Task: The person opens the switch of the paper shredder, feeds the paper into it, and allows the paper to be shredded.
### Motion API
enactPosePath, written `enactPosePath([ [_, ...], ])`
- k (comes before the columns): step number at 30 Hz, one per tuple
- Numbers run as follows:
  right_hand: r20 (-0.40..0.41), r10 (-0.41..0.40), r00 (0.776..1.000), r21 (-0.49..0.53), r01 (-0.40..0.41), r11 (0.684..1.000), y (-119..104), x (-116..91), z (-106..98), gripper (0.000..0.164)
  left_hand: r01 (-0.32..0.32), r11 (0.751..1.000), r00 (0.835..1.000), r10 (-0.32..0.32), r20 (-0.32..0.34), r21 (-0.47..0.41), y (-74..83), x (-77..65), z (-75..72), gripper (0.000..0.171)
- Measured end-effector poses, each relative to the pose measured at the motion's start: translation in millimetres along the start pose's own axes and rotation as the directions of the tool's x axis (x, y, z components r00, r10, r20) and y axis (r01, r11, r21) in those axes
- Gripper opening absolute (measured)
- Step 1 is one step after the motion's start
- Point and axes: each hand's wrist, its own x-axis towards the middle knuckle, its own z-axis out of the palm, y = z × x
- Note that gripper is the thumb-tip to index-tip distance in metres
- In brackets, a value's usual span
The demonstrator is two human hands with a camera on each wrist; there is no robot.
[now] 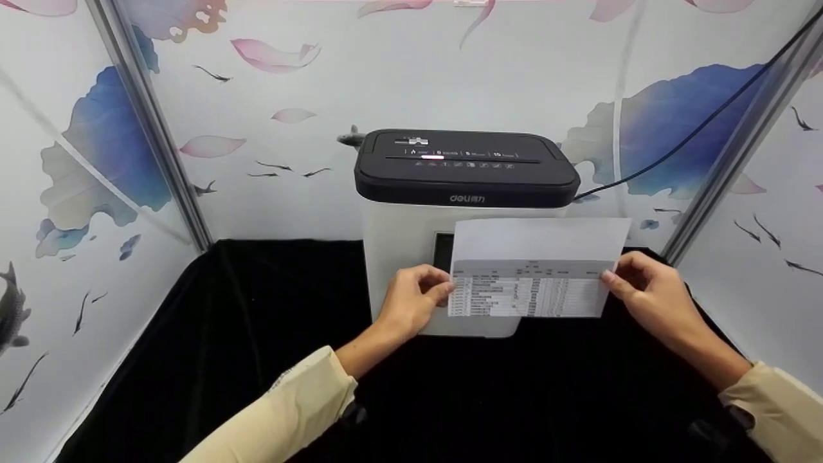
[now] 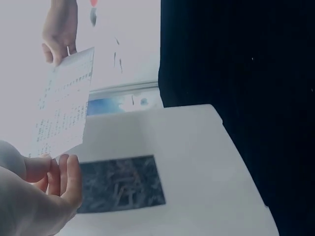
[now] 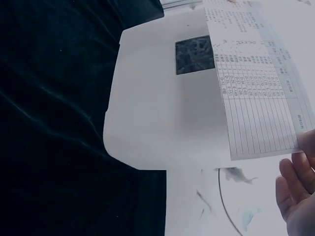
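A sheet of paper (image 1: 537,270) with a printed table on its lower part is held up in front of a white shredder with a black top (image 1: 467,168). My left hand (image 1: 415,297) pinches the sheet's left edge between thumb and fingers. At the opposite edge, my right hand (image 1: 652,289) pinches it the same way. The paper hangs apart from the feed slot (image 1: 527,161), below and in front of the shredder's lid. In the left wrist view the shredder's dark window (image 2: 123,184) shows shreds inside. The right wrist view shows the sheet's printed rows (image 3: 251,78) close up.
A black cloth (image 1: 289,373) covers the surface under the shredder. Behind and at the sides stand white panels (image 1: 482,77) with painted petals and fish, joined by metal posts (image 1: 151,128). A black cable (image 1: 694,128) runs from the shredder's right side up along the right.
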Motion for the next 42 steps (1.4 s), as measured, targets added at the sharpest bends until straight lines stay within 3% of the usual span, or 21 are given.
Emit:
enactPosePath([
  [6,-0.001,-0.049,0.999,-0.058,0.049,0.997,-17,12,-1,0.019,-0.006,1.000,1.000,0.006,-0.003,0.012,10.7,4.4,-18.9,0.008],
  [15,-0.002,-0.089,0.996,-0.087,0.089,0.992,-40,35,-7,0.020,-0.025,0.996,1.000,0.026,-0.016,0.082,40.3,15.9,-45.7,0.007],
  [25,0.005,-0.106,0.994,-0.053,0.106,0.993,-69,67,-11,0.018,0.006,0.994,1.000,-0.004,-0.024,0.109,65.1,31.3,-75.2,0.008],
  [33,-0.012,-0.103,0.995,-0.009,0.103,0.995,-97,96,-20,0.019,-0.047,0.993,0.997,0.054,-0.063,0.106,88.5,50.1,-95.6,0.010],
  [42,-0.050,-0.085,0.995,0.074,0.088,0.993,-120,125,-25,0.014,-0.070,0.986,0.992,0.085,-0.097,0.149,102.3,73.0,-111.5,0.012],
])
